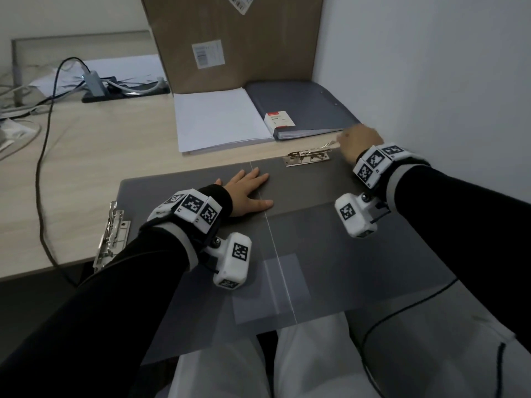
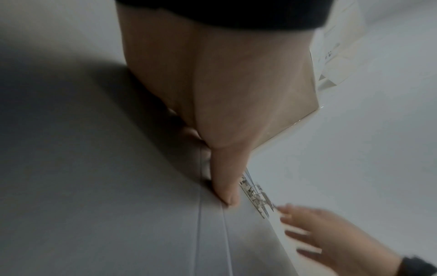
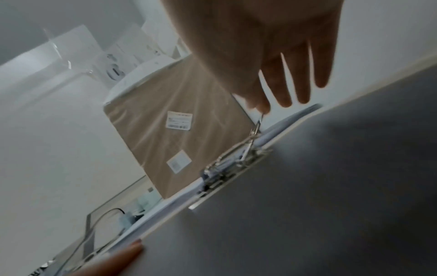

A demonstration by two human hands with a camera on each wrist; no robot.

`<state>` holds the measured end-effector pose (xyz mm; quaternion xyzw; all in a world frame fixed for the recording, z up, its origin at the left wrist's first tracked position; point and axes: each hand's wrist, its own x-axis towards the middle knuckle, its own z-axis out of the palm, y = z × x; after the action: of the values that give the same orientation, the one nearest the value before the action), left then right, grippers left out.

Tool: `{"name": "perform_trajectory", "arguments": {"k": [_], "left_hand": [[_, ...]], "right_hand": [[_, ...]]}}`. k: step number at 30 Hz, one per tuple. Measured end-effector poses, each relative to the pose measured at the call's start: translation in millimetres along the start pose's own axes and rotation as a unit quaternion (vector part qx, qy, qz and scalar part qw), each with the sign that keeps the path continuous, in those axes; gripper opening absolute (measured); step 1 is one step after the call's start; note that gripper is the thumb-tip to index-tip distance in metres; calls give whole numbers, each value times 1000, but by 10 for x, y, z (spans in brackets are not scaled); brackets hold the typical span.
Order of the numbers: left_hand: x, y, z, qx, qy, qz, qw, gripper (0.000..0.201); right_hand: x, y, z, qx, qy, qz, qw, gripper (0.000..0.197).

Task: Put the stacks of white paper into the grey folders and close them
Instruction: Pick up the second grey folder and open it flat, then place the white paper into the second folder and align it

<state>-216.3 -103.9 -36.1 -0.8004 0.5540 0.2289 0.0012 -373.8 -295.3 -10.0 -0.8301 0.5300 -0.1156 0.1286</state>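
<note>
The open grey folder [image 1: 301,225] overhangs the counter's [image 1: 86,156] near edge. The left hand [image 1: 247,193] lies flat, fingers straight, likely steadying it, while the right hand [image 1: 359,145] pinches the clip lever [image 1: 324,146], apparently to open the clamp. The white paper stack [image 1: 218,119] waits toward the far edge.

Your right hand [image 1: 360,145] hid its own fingertips in the head view, so the grip on the clip lever [image 1: 327,145] could not be read there. The open grey folder [image 1: 330,254] ran over the desk edge, its near end covering your lap. The print on the cardboard box [image 1: 230,38] labels was too small to read. Both wrist views were smeared with blur.
</note>
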Motion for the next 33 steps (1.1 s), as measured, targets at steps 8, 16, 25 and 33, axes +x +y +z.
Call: {"name": "perform_trajectory", "arguments": {"k": [8,16,25,33], "left_hand": [[-3,-265,-82,-52,11,7,999,72],[91,-626,-461,-438,236,-69,864,36],[562,-1069,-766,-390,223,-244,859,63],[876,-1080,-898,-442,208,-221,844,57]], "right_hand": [[-149,-33,52,20,-130,8,991,55],[-125,-936,-4,145,-112,-112,977,40],[279,-1626,469,78,-222,-106,966,67],[439,-1588,626,20,-279,-95,955,79]]}}
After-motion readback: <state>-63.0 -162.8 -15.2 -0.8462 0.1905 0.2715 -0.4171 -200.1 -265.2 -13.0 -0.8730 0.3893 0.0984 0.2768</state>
